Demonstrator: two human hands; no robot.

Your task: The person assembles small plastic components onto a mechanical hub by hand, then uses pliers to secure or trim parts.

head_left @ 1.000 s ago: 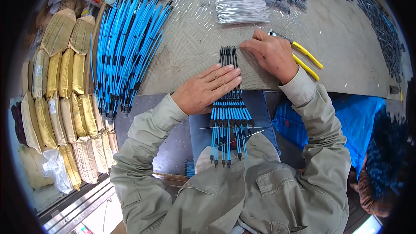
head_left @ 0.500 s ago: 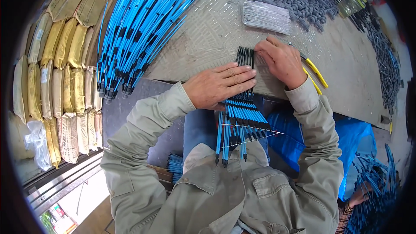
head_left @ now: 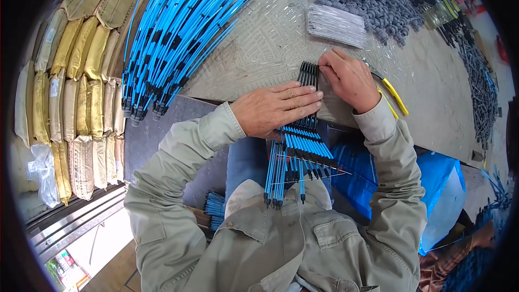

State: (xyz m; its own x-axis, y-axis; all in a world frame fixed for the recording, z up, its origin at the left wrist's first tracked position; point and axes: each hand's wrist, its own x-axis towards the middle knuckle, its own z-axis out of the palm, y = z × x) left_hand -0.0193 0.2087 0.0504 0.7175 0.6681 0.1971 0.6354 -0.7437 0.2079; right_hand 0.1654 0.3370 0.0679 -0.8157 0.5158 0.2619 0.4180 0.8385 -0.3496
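The left hand (head_left: 278, 109) is lying palm down across a row of blue-and-black plastic rods (head_left: 304, 141), its fingers stretching out side by side; its thumb is mostly hiding, so I cannot tell whether it is gripping from below. The right hand (head_left: 348, 79) is curling at the row's far right corner — thumb and forefinger pressing together beside the black rod ends (head_left: 309, 72) (anything thin between those fingertips is too small to make out). The rods are reaching from the near part of the worktable (head_left: 259, 48) out over the person's lap, where thin metal wires (head_left: 339, 172) are running crosswise through their lower part.

Yellow-handled pliers (head_left: 393, 96) are lying just right of the right hand, and a bundle of straight silver wires (head_left: 336, 25) is sitting farther up the table, near a heap of grey plastic fittings (head_left: 373, 2). To the left, a large pile of blue-and-black rods (head_left: 175, 38) is fanning over the table edge — beyond it, wrapped packages (head_left: 81, 81) are standing in rows. A blue plastic sheet (head_left: 435, 181) is hanging below the table at the right.
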